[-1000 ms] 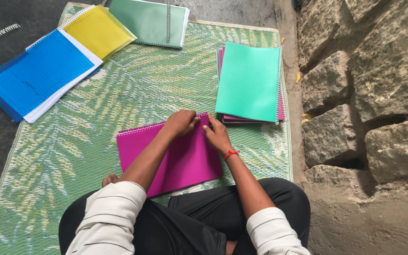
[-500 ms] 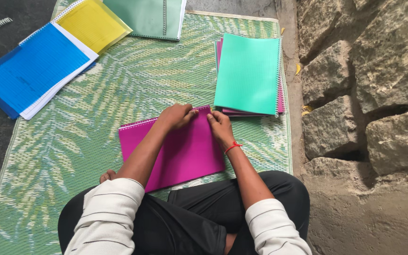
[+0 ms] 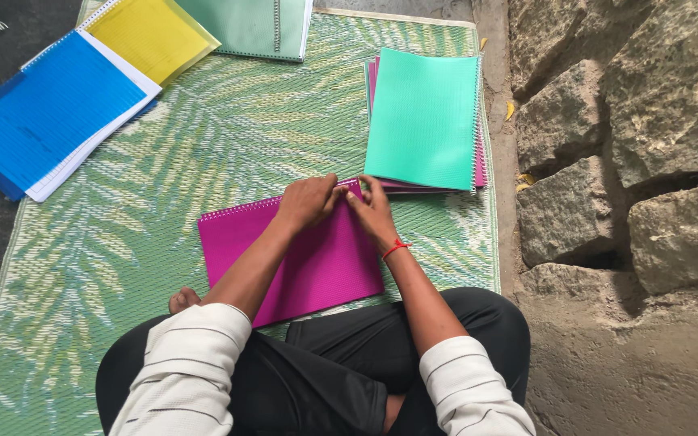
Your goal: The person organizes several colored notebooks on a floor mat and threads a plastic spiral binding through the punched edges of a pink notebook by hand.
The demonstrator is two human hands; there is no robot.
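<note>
Left hand: forearm extended forward from a pale striped sleeve, fingers curled down over the top right corner of the magenta spiral notebook, pinching its wire-bound edge. Right hand: red thread at the wrist, fingers bent and closed on the same corner, fingertips meeting those of the left hand. Neither hand is spread wide; both grip the notebook's binding.

Surface: a green woven mat with a pale leaf pattern, laid on the floor. A rough stone wall runs along its right edge. The person sits cross-legged in dark trousers, one bare toe showing at the left knee.

The magenta notebook lies flat and closed on the mat, just in front of the knees, slightly tilted. Just beyond the hands sits a stack with a teal notebook on top. Well apart, at upper left, lie a blue notebook, a yellow notebook and a green notebook.
</note>
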